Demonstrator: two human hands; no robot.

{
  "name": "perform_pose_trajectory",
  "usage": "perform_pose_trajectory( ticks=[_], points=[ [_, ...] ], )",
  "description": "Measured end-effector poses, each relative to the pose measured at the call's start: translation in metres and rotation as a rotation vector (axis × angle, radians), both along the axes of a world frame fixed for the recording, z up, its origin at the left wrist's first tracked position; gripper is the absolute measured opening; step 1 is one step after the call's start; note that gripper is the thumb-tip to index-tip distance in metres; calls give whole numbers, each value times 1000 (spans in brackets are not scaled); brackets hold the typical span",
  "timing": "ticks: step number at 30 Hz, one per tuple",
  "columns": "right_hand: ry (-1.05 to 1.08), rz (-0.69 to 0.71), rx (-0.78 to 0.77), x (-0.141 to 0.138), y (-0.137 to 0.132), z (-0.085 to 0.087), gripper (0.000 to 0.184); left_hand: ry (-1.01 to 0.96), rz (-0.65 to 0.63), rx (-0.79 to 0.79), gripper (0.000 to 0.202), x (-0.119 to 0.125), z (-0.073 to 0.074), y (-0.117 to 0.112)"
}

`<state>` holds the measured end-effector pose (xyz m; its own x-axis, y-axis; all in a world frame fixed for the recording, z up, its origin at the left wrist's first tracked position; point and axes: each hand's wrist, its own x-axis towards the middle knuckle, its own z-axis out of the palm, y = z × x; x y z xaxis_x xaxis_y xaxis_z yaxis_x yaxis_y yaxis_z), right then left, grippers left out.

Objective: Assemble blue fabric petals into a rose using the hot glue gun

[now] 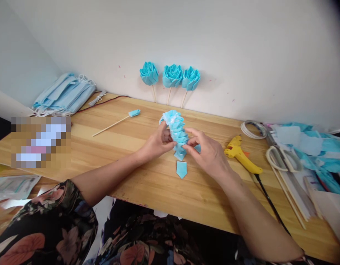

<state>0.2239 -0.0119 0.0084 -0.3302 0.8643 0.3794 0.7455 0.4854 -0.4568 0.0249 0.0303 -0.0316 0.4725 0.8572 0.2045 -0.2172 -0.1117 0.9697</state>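
A long row of overlapping folded blue petal pieces lies on the wooden table. My left hand pinches its left side near the lower end. My right hand pinches the lower end from the right. A single folded blue piece lies flat on the table just below both hands. Another small blue piece peeks out under my right fingers.
Three blue fabric roses on sticks lean against the wall. A stick with a blue tip and a stack of face masks lie left. A yellow glue gun, scissors, tape roll and blue scraps lie right.
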Motion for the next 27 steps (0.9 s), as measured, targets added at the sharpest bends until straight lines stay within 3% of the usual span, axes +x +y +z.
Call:
perform_pose_trajectory(
  ticks=[3, 6, 9, 13, 19, 27],
  points=[
    [134, -106, 8, 5, 1, 2, 42, -38, 40, -34, 67, -1, 3, 1],
    [443, -167, -117, 6, 4, 1, 45, -56, 54, -55, 71, -1, 5, 1],
    [723, -45, -387, -1, 6, -6, 57, -75, 29, -60, 71, 0, 5, 0],
    [807, 46, -627, -16, 3, -14, 75, -59, 22, -35, 69, 1, 3, -1],
    [812, -4, -579, -24, 1, -18, 68, -4, -25, -39, 64, 2, 7, -4],
    [739, 25, -508, -21, 3, -14, 63, -52, -138, -111, 81, -1, 15, -4]
  ],
)
